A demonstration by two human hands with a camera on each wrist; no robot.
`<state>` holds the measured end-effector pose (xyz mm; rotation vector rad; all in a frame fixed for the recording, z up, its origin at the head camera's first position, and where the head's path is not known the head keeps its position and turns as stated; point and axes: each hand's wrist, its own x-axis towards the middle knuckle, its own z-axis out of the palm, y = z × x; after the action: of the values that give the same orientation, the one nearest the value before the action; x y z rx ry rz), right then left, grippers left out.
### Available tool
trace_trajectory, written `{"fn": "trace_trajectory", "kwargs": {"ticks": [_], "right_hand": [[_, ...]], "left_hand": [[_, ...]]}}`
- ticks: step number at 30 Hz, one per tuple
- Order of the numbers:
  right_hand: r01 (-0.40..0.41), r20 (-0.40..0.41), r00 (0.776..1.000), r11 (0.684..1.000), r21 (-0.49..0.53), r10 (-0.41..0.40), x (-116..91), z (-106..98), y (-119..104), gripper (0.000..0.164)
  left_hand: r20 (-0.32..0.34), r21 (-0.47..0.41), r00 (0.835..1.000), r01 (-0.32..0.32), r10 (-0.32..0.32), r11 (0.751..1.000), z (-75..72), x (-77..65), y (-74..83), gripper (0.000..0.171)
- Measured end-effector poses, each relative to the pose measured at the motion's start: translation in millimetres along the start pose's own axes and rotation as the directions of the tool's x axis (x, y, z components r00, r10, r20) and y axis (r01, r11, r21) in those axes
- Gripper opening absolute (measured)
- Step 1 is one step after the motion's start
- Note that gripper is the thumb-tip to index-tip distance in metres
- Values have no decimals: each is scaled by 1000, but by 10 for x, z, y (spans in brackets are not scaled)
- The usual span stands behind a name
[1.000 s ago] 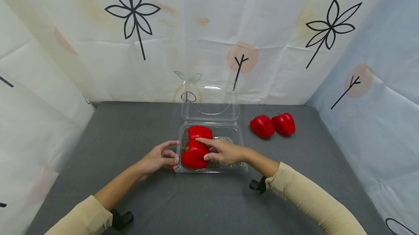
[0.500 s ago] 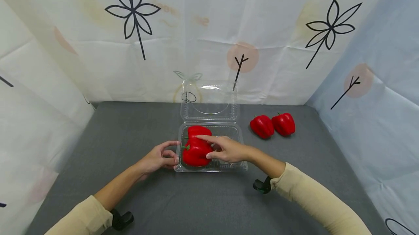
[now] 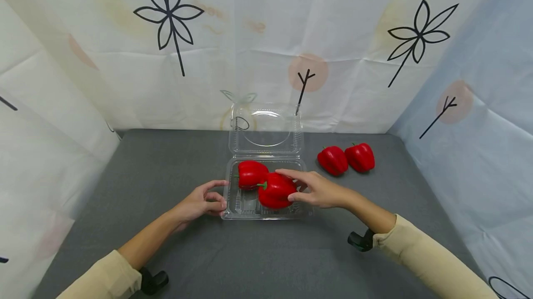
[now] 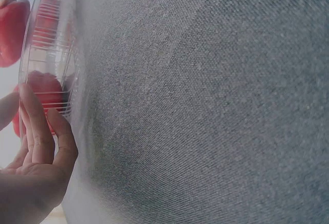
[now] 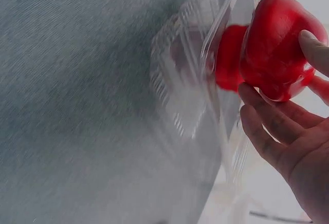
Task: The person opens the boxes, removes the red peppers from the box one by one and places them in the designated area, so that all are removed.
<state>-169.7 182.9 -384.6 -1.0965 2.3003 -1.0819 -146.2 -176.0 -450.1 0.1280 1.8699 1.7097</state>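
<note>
A clear plastic clamshell container (image 3: 245,215) sits mid-table with its lid (image 3: 266,139) raised at the back. One red bell pepper (image 3: 252,174) lies in its back left part. My right hand (image 3: 322,190) grips a second red bell pepper (image 3: 276,191) between thumb and fingers, over the right half of the container. In the right wrist view this held pepper (image 5: 280,44) is above the container's rim, its base partly hidden by fingers. My left hand (image 3: 204,201) holds the container's left edge, fingers along the outer wall in the left wrist view.
Two more red bell peppers, a nearer one (image 3: 333,160) and a farther one (image 3: 360,157), lie side by side on the grey table (image 3: 250,257), right of the container. A patterned white curtain (image 3: 266,35) stands behind the table and along both sides.
My right hand has lifted the front pepper and carried it right, away from the container's left side. The back pepper shows more fully. My left hand stays at the container's edge.
</note>
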Motion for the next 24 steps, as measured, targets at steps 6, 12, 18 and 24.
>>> {"fn": "trace_trajectory", "kwargs": {"ticks": [6, 12, 18, 24], "right_hand": [[-14, -77, 997, 1000, -8, 13, -224, -129, 84, 69], [-43, -180, 983, 998, -53, 33, -488, -237, 170, 70], [-87, -275, 960, 989, -117, 52, -781, -333, 318, 67], [-159, -335, 936, 978, -135, 106, -1037, -417, 424, 68]], "left_hand": [[1, 5, 1000, 7, -7, 1000, 6, -5, -5, 73], [-3, 18, 1000, 1, -1, 1000, 21, -16, -7, 72], [4, 18, 1000, -7, 7, 1000, 18, -27, -13, 73], [10, 14, 1000, -5, 4, 1000, 19, -25, -10, 73]]}}
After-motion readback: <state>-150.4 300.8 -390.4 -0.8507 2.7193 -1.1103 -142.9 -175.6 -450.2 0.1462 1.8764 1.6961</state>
